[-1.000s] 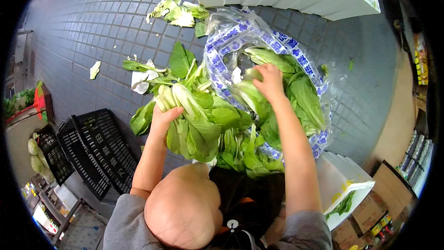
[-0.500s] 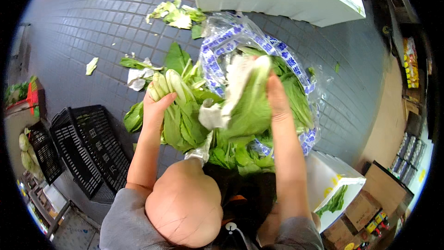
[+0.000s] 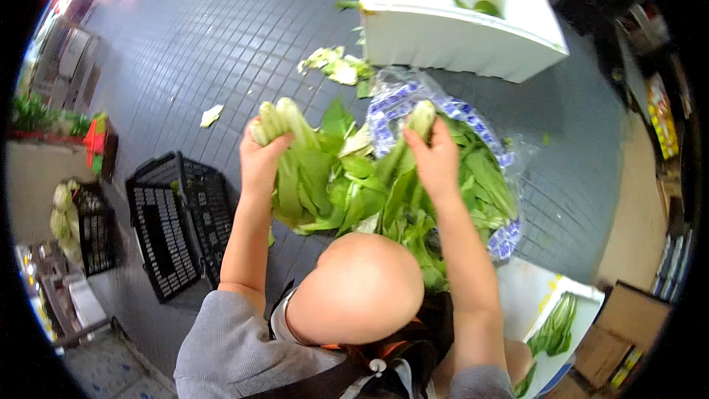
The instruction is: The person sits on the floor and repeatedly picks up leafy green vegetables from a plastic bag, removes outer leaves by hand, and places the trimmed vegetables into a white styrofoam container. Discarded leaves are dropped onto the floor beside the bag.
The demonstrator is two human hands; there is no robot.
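Observation:
My left hand (image 3: 258, 155) is closed round the pale stalk ends of a leafy green bunch (image 3: 310, 174), its leaves hanging down. My right hand (image 3: 436, 159) grips another green vegetable (image 3: 422, 116) by its white stem end, leaves downward. Beneath both hands lie more loose greens (image 3: 417, 251). Behind and right of my right hand an open clear plastic bag (image 3: 504, 240) with blue print holds greens (image 3: 487, 177) on the floor. Pale leaf scraps (image 3: 340, 66) lie beyond the pile.
Black slatted crates (image 3: 170, 236) sit at the left, one with pale vegetables (image 3: 65, 218). A white foam box (image 3: 450, 41) stands at the back, another (image 3: 587, 318) with greens at the lower right. Cardboard (image 3: 631, 318) and shelved packages (image 3: 661, 118) line the right side; the tiled floor (image 3: 207, 37) spreads ahead.
My right hand has come up out of the bag with a green vegetable, now held upright beside the left bunch. The camera view has shifted, showing more of the rear foam box.

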